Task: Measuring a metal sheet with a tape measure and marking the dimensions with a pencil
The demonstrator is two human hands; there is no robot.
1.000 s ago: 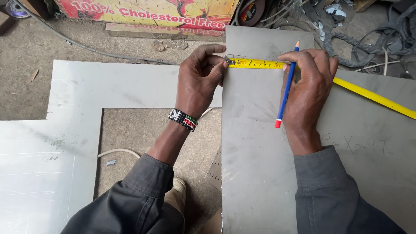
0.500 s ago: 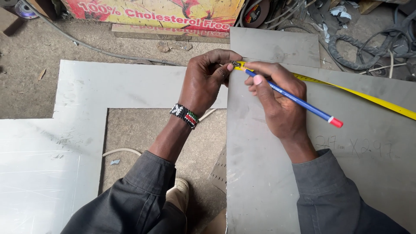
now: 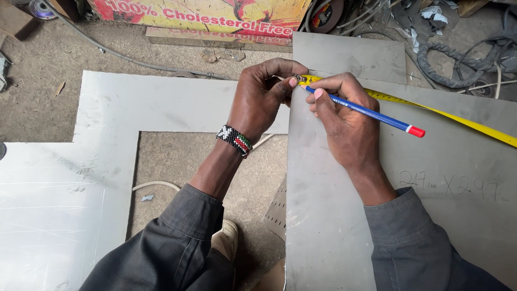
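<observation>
Pinching the tape measure (image 3: 431, 110) hook, left hand (image 3: 261, 97) curls while right hand (image 3: 342, 121) grips the pencil (image 3: 366, 112).

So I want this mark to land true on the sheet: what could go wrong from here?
The left hand only pinches the tape measure hook at the metal sheet corner; a slip would shift the reading. The tape runs slanted, which may skew it. The right hand holds the pencil low and slanted, so the mark may wander.

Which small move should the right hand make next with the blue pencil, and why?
Probably press the blue pencil tip down for a short mark: the right hand holds it beside the yellow tape measure, whose end the left hand pins at the metal sheet edge.
</observation>
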